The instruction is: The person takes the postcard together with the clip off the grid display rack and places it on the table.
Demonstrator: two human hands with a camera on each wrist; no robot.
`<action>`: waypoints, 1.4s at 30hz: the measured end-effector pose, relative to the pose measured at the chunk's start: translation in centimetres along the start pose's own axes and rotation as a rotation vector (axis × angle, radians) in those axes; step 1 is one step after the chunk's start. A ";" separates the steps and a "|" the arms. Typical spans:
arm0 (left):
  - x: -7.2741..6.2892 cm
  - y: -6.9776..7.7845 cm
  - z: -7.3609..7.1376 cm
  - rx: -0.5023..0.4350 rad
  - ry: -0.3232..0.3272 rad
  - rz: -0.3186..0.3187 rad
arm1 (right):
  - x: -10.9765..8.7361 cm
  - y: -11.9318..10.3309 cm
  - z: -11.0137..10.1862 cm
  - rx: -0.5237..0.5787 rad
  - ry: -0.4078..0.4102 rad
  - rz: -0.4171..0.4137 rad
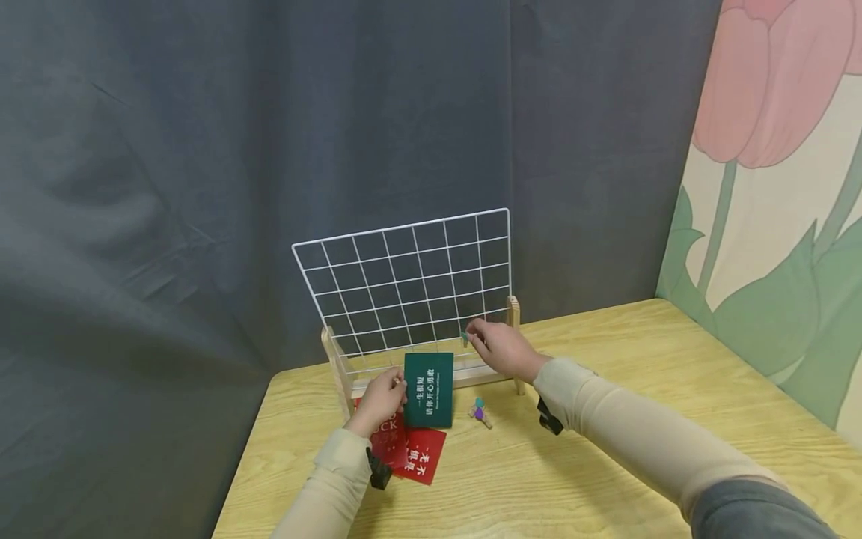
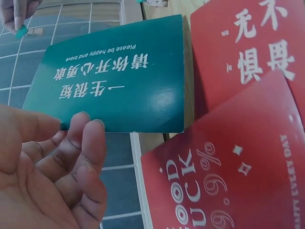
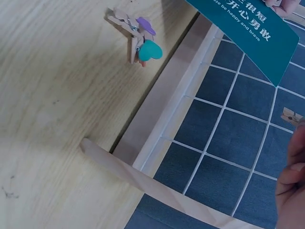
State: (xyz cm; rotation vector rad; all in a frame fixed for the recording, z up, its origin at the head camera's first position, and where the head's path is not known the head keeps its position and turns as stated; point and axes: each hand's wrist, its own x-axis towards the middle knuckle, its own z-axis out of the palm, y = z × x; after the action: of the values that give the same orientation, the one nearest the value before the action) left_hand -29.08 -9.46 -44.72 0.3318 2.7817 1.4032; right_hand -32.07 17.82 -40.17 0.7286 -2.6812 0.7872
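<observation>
My left hand (image 1: 381, 403) pinches a green card (image 1: 428, 393) with white writing at its left edge, thumb on one side and fingertips on the other. The card is held up in front of the lower part of a white wire grid (image 1: 414, 290). To the right of the card, my right hand (image 1: 503, 349) pinches a small wooden clothespin (image 3: 289, 116) close to the grid wires. A green decoration on this clothespin shows in the left wrist view. Below my left hand lie two overlapping red cards (image 2: 248, 52), partly hidden by that hand in the head view.
Wooden feet (image 1: 515, 318) hold the grid at both sides, joined by a wooden bar (image 3: 164, 95). A few loose clothespins (image 1: 481, 412) with purple and teal hearts lie on the wooden table (image 1: 592, 449). A dark curtain (image 1: 404, 112) hangs behind.
</observation>
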 end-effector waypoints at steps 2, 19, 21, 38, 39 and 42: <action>-0.2 -0.2 -0.1 0.006 -0.010 -0.005 | -0.2 0.0 0.2 -0.002 -0.008 0.010; -1.5 -1.1 -1.6 -0.024 -0.081 -0.058 | -1.6 0.7 0.9 -0.006 -0.023 -0.019; -1.6 -1.3 -1.8 -0.022 -0.094 -0.068 | -1.8 0.7 0.9 -0.013 -0.025 -0.021; -2.9 -2.8 -2.1 -0.050 -0.144 -0.113 | -3.3 2.1 2.6 -0.017 -0.043 -0.055; -3.0 -2.8 -2.1 -0.051 -0.145 -0.109 | -3.4 2.1 2.7 -0.017 -0.043 -0.054; -3.2 -3.0 -2.1 -0.048 -0.149 -0.101 | -3.6 2.2 2.9 -0.021 -0.034 -0.067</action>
State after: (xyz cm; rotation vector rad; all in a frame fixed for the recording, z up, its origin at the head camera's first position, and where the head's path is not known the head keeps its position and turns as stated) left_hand -26.77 -13.51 -46.11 0.2779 2.6032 1.3607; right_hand -30.45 19.22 -44.84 0.8292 -2.6757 0.7353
